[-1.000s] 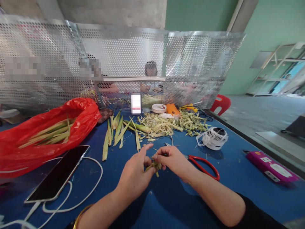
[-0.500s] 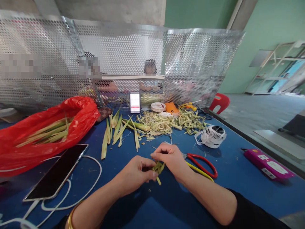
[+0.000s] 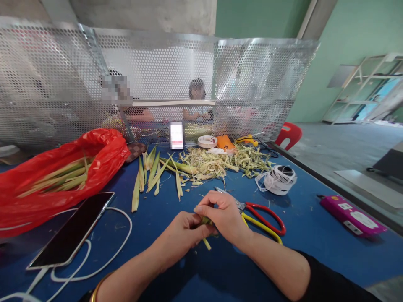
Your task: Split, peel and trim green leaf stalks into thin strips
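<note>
My left hand (image 3: 188,232) and my right hand (image 3: 222,213) meet over the blue table, both closed around a small bundle of green leaf strips (image 3: 206,244). Most of the bundle is covered by my fingers; a pale stub pokes out below my left thumb. Just right of my right hand lie scissors (image 3: 267,218) with one red and one yellow handle, their blades partly behind the hand. Beyond my hands, loose pale-green husk leaves (image 3: 154,174) are spread out beside a heap of shredded, knotted strips (image 3: 208,163).
A red plastic bag (image 3: 103,144) of long leaves and a phone (image 3: 74,230) with a white cable are at left. At right sit a white ribbon roll (image 3: 280,180) and a purple case (image 3: 352,214). Behind the table stands a perforated metal screen (image 3: 170,63), with people beyond it.
My left fingers have closed further over the bundle, so less of it shows. My right hand has shifted slightly left, uncovering more of the scissors. The view has moved a little.
</note>
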{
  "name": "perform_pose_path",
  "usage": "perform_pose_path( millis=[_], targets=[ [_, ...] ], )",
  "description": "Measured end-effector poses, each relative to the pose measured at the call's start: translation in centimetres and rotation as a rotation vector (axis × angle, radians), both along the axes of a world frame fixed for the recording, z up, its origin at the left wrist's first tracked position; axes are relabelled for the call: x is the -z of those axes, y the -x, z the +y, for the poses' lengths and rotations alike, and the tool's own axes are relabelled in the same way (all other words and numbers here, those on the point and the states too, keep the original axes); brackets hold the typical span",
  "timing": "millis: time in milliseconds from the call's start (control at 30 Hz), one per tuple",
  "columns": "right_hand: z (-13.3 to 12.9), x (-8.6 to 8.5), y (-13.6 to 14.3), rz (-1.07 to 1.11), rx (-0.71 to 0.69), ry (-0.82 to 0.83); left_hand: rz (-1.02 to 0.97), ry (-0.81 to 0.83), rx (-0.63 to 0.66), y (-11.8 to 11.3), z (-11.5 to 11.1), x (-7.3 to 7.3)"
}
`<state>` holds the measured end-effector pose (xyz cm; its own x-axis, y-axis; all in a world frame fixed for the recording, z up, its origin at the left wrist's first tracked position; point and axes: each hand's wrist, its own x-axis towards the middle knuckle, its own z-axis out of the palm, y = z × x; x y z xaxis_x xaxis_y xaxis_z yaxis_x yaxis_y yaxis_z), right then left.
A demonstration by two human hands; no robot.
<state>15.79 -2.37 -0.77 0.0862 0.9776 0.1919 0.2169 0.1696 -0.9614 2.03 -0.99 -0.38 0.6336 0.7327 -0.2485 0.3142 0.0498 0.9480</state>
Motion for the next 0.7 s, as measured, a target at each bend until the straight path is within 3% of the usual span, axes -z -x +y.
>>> perform_pose_path(
  millis=[167,433,533,700],
  targets=[
    [0.0,0.0,0.0,-0.067,0.006,-0.126,-0.043,0.019,-0.008,-0.2,-0.1,0.2],
    [1.2,-0.1,-1.0,0.193,-0.043,0.127,-0.154,0.106,-0.279,0.0,0.8,0.3],
    [1.1,-0.1,-0.9,0.222,-0.105,0.186,-0.154,0.117,-0.252,0.2,0.9,0.1],
    [0.8,0.3,-0.3,0.219,0.038,0.132,-0.145,0.122,-0.197,0.2,0.7,0.1]
  ],
)
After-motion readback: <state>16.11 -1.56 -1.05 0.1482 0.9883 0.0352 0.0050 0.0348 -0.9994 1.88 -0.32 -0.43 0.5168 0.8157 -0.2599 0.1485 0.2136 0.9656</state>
